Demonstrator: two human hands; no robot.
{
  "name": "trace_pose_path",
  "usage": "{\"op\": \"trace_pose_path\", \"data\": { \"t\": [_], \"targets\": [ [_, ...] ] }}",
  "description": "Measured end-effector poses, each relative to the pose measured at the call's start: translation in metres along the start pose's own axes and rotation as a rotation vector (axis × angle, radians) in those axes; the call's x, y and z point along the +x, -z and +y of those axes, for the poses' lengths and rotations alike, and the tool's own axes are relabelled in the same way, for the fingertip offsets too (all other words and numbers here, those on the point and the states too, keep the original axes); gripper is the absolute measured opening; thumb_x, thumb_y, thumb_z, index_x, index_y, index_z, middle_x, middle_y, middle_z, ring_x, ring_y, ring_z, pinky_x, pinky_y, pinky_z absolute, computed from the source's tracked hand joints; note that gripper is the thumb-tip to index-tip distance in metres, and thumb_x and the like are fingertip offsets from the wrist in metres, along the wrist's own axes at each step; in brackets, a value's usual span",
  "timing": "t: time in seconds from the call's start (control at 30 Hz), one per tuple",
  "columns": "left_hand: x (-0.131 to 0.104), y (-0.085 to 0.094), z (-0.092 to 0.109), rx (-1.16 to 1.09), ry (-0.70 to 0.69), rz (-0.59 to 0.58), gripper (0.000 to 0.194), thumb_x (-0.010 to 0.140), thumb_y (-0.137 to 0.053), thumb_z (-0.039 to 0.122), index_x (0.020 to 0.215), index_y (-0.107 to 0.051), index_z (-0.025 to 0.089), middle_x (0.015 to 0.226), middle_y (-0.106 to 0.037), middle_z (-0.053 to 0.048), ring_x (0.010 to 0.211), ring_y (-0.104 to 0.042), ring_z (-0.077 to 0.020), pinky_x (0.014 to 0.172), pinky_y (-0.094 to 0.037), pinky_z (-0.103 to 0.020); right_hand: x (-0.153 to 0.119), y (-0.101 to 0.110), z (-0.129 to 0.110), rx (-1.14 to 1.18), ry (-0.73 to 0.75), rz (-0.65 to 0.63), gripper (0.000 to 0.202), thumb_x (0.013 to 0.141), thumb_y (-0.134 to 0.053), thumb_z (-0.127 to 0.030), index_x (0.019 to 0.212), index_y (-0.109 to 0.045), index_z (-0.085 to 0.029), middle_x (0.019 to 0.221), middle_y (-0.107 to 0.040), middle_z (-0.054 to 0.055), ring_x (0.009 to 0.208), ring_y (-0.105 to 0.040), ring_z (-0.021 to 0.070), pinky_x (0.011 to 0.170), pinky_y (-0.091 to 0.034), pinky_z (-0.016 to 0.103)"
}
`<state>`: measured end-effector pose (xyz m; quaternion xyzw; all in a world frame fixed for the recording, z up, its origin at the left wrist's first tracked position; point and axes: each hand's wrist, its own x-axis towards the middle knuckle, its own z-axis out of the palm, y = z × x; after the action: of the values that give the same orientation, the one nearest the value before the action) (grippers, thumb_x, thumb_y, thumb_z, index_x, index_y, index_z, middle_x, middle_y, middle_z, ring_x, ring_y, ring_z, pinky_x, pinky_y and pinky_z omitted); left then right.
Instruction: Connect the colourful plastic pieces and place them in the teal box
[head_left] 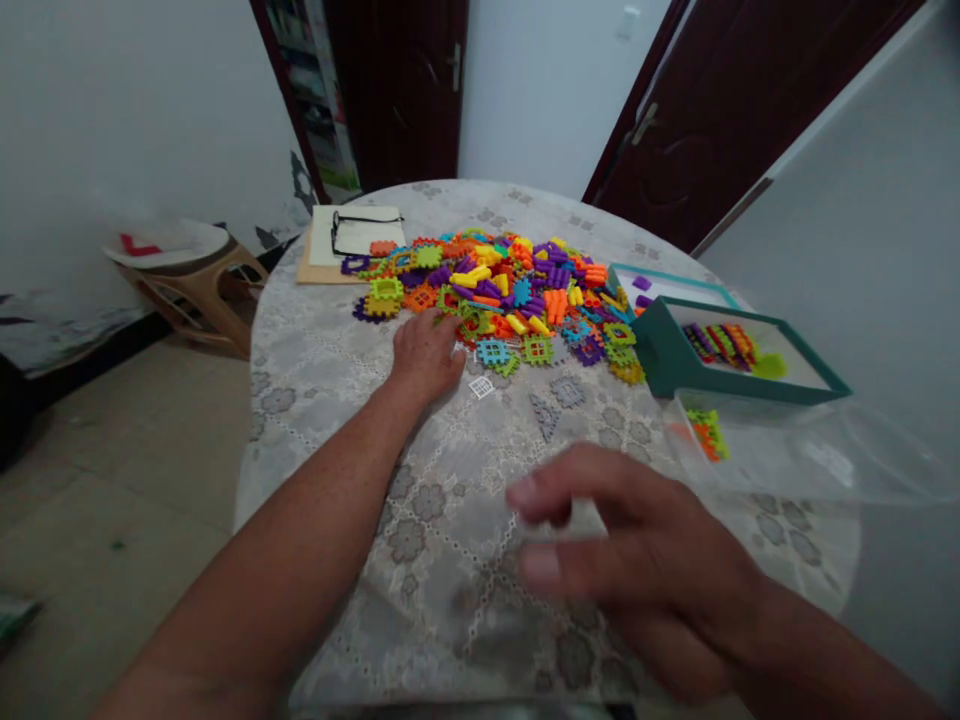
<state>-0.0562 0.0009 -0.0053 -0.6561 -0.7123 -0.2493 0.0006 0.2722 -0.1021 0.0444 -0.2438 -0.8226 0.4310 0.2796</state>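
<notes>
A heap of colourful plastic building pieces (517,280) lies toward the far side of the table, square notched plates mixed with small tubes. At the heap's near left edge, my left hand (429,355) rests with fingers reaching onto the green and orange plates and the thumb held apart; its fingertips are partly hidden. My right hand (637,560) hovers, blurred, over the near part of the table, thumb and index finger apart with nothing seen between them. Between the hands and the heap lie a small white lattice piece (481,387), a grey square plate (568,391) and a grey triangular piece (543,415).
On the right stand a teal box (660,360) holding a row of coloured pieces and a clear plastic container (787,450) with green and orange pieces. Eyeglasses (334,235) lie on papers at the far left. A stool (202,285) stands beyond the table's left edge.
</notes>
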Motion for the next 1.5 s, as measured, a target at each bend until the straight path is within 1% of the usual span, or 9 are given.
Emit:
{"op": "trace_pose_path", "data": {
  "t": [0.13, 0.2, 0.3, 0.57, 0.67, 0.8, 0.93, 1.23, 1.5],
  "targets": [
    [-0.003, 0.003, 0.004, 0.006, -0.079, -0.031, 0.042, 0.091, -0.069, 0.034, 0.133, -0.070, 0.026, 0.136, -0.063, -0.012, 0.127, -0.058, -0.0342, 0.111, -0.046, -0.051, 0.061, -0.003, 0.030, -0.530, 0.010, 0.206, 0.046, 0.101, -0.058, -0.028, 0.147, -0.061, -0.032, 0.149, -0.058, 0.012, 0.142, -0.051, 0.0356, 0.121, -0.042, 0.064],
    [-0.005, 0.005, 0.006, 0.011, -0.118, -0.060, 0.038, 0.091, -0.069, 0.033, 0.128, -0.073, 0.026, 0.133, -0.064, -0.012, 0.125, -0.058, -0.0335, 0.109, -0.047, -0.050, 0.074, -0.005, 0.057, -0.714, -0.039, 0.251, 0.046, 0.099, -0.060, -0.029, 0.145, -0.062, -0.023, 0.154, -0.053, 0.018, 0.146, -0.045, 0.0392, 0.123, -0.038, 0.066],
    [-0.008, 0.008, 0.009, 0.011, -0.195, -0.106, 0.034, 0.092, -0.068, 0.034, 0.125, -0.074, 0.026, 0.130, -0.067, -0.012, 0.120, -0.060, -0.0323, 0.105, -0.048, -0.049, 0.075, -0.007, 0.087, -0.828, -0.119, 0.244, 0.045, 0.098, -0.063, -0.035, 0.141, -0.064, -0.021, 0.154, -0.052, 0.019, 0.146, -0.045, 0.0403, 0.123, -0.037, 0.064],
    [-0.016, 0.013, 0.025, -0.188, -0.482, -0.285, 0.024, 0.096, -0.064, 0.032, 0.116, -0.073, 0.024, 0.108, -0.077, -0.007, 0.104, -0.068, -0.0278, 0.097, -0.051, -0.045, 0.076, 0.002, 0.102, -0.845, -0.121, 0.269, 0.038, 0.100, -0.060, -0.034, 0.134, -0.068, -0.019, 0.146, -0.060, 0.019, 0.140, -0.051, 0.0364, 0.119, -0.042, 0.058],
    [-0.023, 0.012, 0.033, -0.255, -0.541, -0.244, 0.025, 0.098, -0.063, 0.032, 0.120, -0.071, 0.024, 0.115, -0.075, -0.009, 0.112, -0.067, -0.0274, 0.102, -0.052, -0.045, 0.078, 0.006, 0.110, -0.838, -0.145, 0.341, 0.035, 0.100, -0.061, -0.033, 0.132, -0.068, -0.020, 0.143, -0.062, 0.018, 0.137, -0.053, 0.0355, 0.118, -0.043, 0.057],
    [-0.026, 0.005, 0.035, -0.210, -0.505, -0.124, 0.052, 0.094, -0.071, 0.034, 0.144, -0.061, 0.026, 0.146, -0.061, -0.014, 0.137, -0.055, -0.0314, 0.118, -0.044, -0.052, 0.081, 0.005, 0.117, -0.852, -0.191, 0.420, 0.043, 0.101, -0.059, -0.034, 0.141, -0.063, -0.018, 0.149, -0.058, 0.020, 0.140, -0.052, 0.0369, 0.119, -0.041, 0.058],
    [-0.023, -0.004, 0.030, -0.044, -0.373, -0.119, 0.067, 0.086, -0.081, 0.046, 0.147, -0.061, 0.027, 0.158, -0.052, -0.017, 0.148, -0.043, -0.0417, 0.122, -0.037, -0.064, 0.086, 0.001, 0.113, -0.862, -0.171, 0.354, 0.050, 0.101, -0.061, -0.043, 0.147, -0.060, -0.024, 0.159, -0.051, 0.019, 0.145, -0.048, 0.0380, 0.119, -0.037, 0.062],
    [-0.028, 0.002, 0.036, -0.164, -0.598, -0.225, 0.043, 0.089, -0.078, 0.042, 0.129, -0.071, 0.027, 0.149, -0.064, -0.013, 0.142, -0.054, -0.0335, 0.119, -0.041, -0.055, 0.084, 0.006, 0.108, -0.708, -0.044, 0.318, 0.037, 0.095, -0.069, -0.033, 0.130, -0.070, -0.019, 0.138, -0.068, 0.016, 0.130, -0.060, 0.0320, 0.118, -0.041, 0.054],
    [-0.022, 0.002, 0.039, -0.130, -0.559, -0.143, 0.017, 0.095, -0.068, 0.032, 0.107, -0.073, 0.022, 0.114, -0.074, -0.013, 0.111, -0.068, -0.0292, 0.099, -0.051, -0.046, 0.085, 0.017, 0.122, -0.713, -0.159, 0.427, 0.030, 0.099, -0.062, -0.026, 0.126, -0.071, -0.020, 0.128, -0.073, 0.014, 0.122, -0.063, 0.0306, 0.111, -0.044, 0.050]
  ]
}}
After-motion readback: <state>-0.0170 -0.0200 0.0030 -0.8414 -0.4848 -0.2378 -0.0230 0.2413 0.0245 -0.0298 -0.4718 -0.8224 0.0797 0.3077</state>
